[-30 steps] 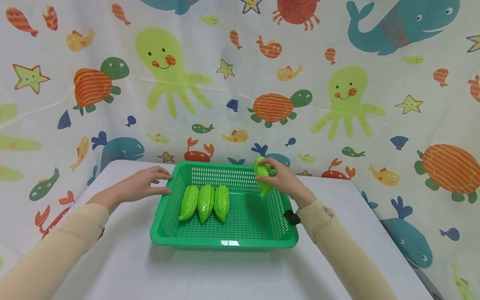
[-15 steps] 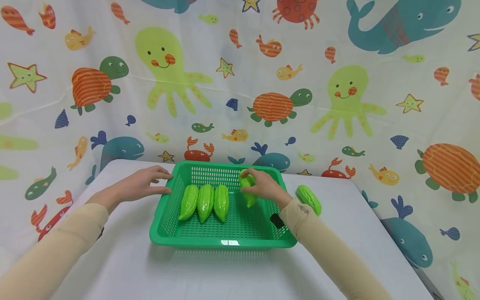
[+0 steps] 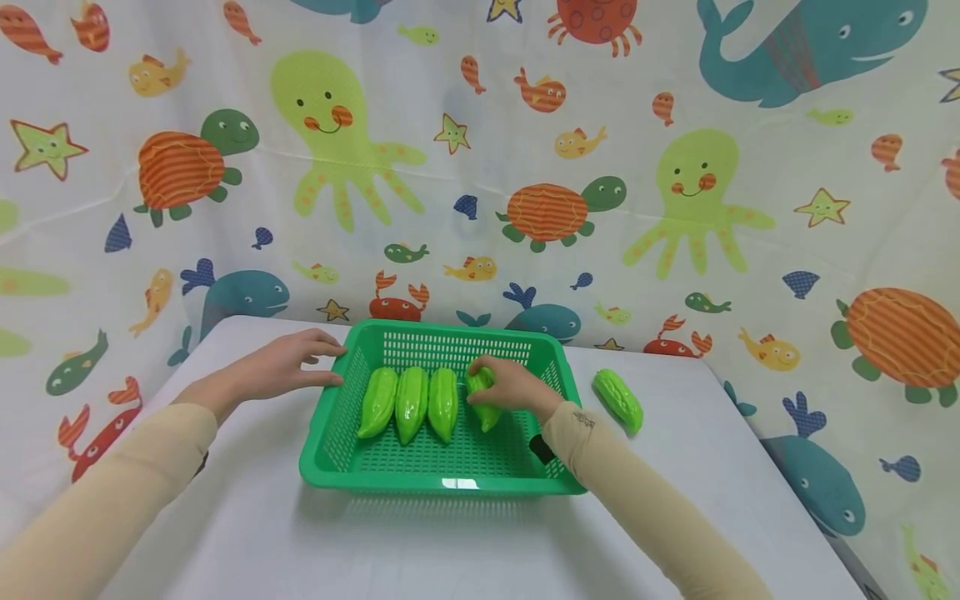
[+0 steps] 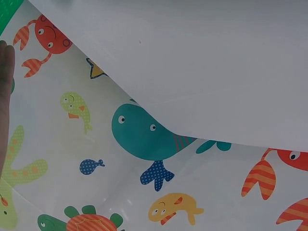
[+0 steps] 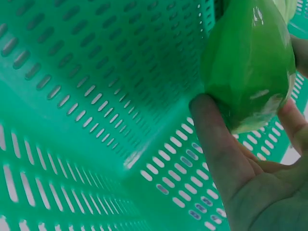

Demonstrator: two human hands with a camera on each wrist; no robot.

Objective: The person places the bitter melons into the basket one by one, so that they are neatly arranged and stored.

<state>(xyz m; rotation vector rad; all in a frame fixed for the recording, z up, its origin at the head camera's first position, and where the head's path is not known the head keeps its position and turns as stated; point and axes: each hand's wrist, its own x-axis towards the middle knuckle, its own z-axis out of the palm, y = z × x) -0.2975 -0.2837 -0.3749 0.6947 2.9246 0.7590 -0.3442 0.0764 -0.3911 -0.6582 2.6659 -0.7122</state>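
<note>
My right hand [image 3: 517,387] grips a shiny green bitter melon [image 3: 483,412] by its upper part, low inside the green plastic basket [image 3: 450,485]. In the right wrist view, the fingers and thumb are around that bitter melon [image 5: 250,67], and the basket's slotted wall is close by. To its left, several more bitter melons [image 3: 412,407] lie side by side in the basket, pointed ends toward me. My left hand [image 3: 288,365] rests its fingertips at the basket's left rim, fingers relaxed; the left wrist view catches only a sliver of the hand [image 4: 5,96].
Another bitter melon [image 3: 618,402] lies on the white table [image 3: 697,467], right of the basket and near my right forearm. A curtain [image 3: 450,75] printed with sea animals hangs directly behind the table.
My right hand has carried the bitter melon left and down, from the basket's back right corner to beside the row. The left hand stays at the rim.
</note>
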